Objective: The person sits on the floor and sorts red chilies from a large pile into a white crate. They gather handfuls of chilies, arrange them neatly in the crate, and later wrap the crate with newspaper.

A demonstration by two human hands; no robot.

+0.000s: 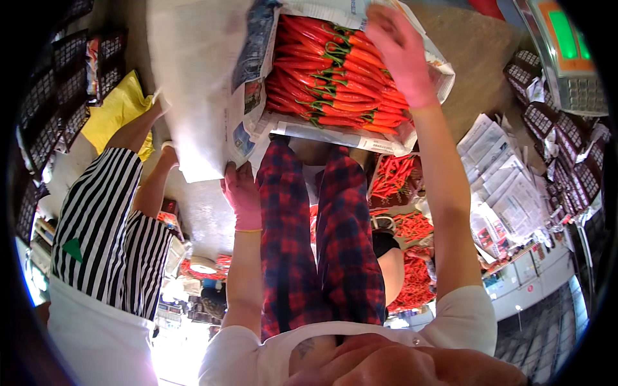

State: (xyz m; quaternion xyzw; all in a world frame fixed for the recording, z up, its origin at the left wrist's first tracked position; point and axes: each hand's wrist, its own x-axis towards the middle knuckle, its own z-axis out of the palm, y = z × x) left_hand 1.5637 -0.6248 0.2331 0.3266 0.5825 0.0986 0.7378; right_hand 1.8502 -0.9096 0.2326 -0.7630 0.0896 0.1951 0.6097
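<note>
In front of me stands a box lined with printed newspaper (333, 137), filled with rows of long red chili peppers (338, 82) with green stems. A large pale sheet of paper (198, 82), partly blurred, spreads over its left side. My left hand (243, 200), in a pink glove, grips the paper at the near left corner; some fingertips are hidden. My right hand (403, 62), also in a pink glove, is over the far right part of the peppers. Its curled fingers are beside the far newspaper lining, and blur hides whether they pinch it.
On my left stands a person in striped shorts (96, 217), by a yellow bag (116, 116) and stacked dark crates (41, 96). To the right are piled newspapers (507, 183), more crates (565, 154) and a scale with a green display (562, 41). Behind me is a crate of chilies (393, 173).
</note>
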